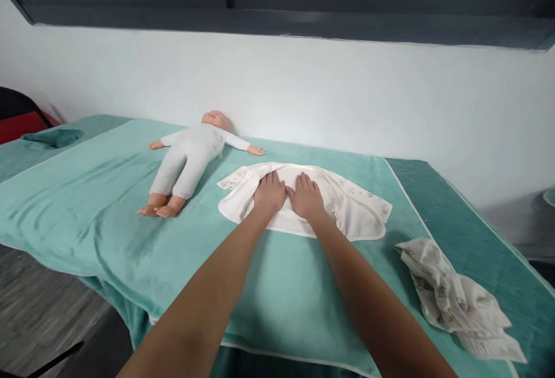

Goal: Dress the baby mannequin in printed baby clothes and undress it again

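A white baby top (359, 216) with small prints on its sleeves lies spread open on the green blanket (269, 285). My left hand (269, 193) rests flat on its middle, fingers stretched out. Close beside it, my right hand (306, 196) also lies flat on the cloth, the two thumbs nearly meeting. To the left of the top, a baby doll (191, 155) in a white suit lies on its back, arms spread, its head toward the wall and its bare feet toward me.
A crumpled printed baby garment (459, 303) lies at the right. Behind the table runs a white wall (303, 89) under a dark window frame (277, 17). A black and red object (21, 118) stands at the far left. The blanket hangs over the front edge.
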Motion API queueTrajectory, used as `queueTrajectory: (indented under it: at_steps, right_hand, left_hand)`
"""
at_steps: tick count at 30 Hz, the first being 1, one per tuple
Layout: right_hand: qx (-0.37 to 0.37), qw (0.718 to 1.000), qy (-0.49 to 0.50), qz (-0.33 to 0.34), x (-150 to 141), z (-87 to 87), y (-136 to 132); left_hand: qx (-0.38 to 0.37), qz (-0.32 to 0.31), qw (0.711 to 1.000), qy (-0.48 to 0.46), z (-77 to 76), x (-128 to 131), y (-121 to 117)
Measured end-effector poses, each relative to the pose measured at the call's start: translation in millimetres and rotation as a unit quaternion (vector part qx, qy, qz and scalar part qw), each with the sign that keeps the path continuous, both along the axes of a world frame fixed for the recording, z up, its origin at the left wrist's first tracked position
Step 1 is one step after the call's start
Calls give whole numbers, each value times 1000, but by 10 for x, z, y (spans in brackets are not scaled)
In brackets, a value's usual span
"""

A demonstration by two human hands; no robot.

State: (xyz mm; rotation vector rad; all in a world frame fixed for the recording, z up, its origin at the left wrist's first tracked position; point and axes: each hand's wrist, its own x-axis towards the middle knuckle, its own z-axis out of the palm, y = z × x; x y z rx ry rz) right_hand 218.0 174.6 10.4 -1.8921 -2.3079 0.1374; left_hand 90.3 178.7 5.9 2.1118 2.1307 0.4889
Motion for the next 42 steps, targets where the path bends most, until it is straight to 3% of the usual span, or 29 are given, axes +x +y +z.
queueTrajectory:
  at_steps: [8,15,19,23,27,30,32,37,39,42]
  right_hand:
    - [4,999,4,36,25,38,-410]
    - [75,991,42,101,110,13,-1042]
    - [122,990,61,36,268,59,-1355]
    - [122,992,25,7,391,90,-1469]
    - [100,994,8,51,439,111,-1461]
    - [50,994,69,63,546,185,-1338]
    - [42,990,128,37,696,270,-1159]
    - [191,962,140,-133,1280,449,-558]
    - [184,949,112,-231,1500,442,-427]
    - [140,927,68,-342,1713,350,-435]
  left_hand:
    - [7,-8,999,31,-45,-2,-297]
    - [-3,-23,999,37,-52,-62,-463]
    - [-14,-22,999,33,-40,-74,-465]
    - [-15,-25,999,30,-46,-77,-447]
    - [-15,-21,999,32,-56,-77,-425]
    - [-17,-24,999,30,-55,-78,-399]
    - [-20,-25,999,30,-47,-78,-379]
    - [-28,-34,998,39,-7,-77,-331]
    - [-31,-36,998,45,6,-77,-312]
    - [-38,-43,997,50,18,-79,-282]
